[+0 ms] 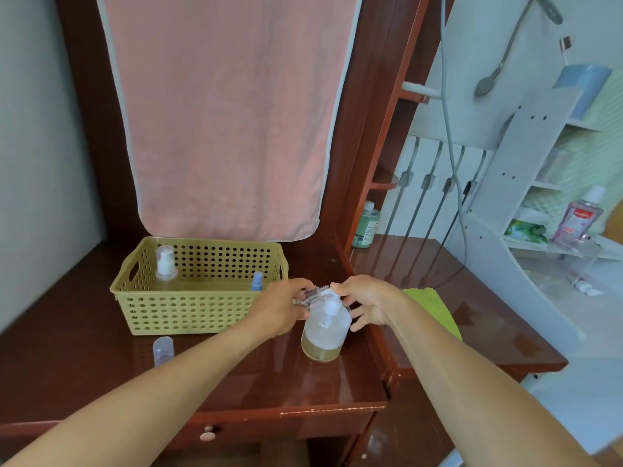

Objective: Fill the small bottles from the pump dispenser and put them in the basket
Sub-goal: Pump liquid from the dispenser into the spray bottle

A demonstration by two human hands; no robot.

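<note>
Head view, the only one. Landmark is the pump dispenser (323, 332), upright on the wooden table (84, 372), with amber liquid low in the bottom and foam above it.

Just left of the dispenser's top is the left hand (279, 310), fingers curled round a small clear bottle (309, 295) and gripping it. This bottle is tilted and held against the pump head (332, 305), presumably so its mouth sits under the spout to catch liquid. The mouth is hidden, so I can't confirm alignment.

Just right of the dispenser's top is the right hand (365, 303), not gripping. Its fingers are relaxed and spread, and its thumb side touches the top of the pump head, likely placed to press it down. Whether the pump is pressed now, cannot tell.

Left of and behind the dispenser sits the basket (175, 313), near but not touching, a short drop-off for the left hand. Inside it are a clear pump-top bottle (166, 266) at the end far from the dispenser and a blue-topped small bottle (257, 281) at the near end. Both look finished, judging by placement.

Well left of the dispenser, in front of the basket, stands a clear cap-like piece (162, 348). It is probably the held bottle's cap, parked aside to keep the mouth free.

Right of the dispenser, beyond the right hand, lies a green cloth (433, 310).

Step in hand is filling; capping and the basket drop are not yet done.
</note>
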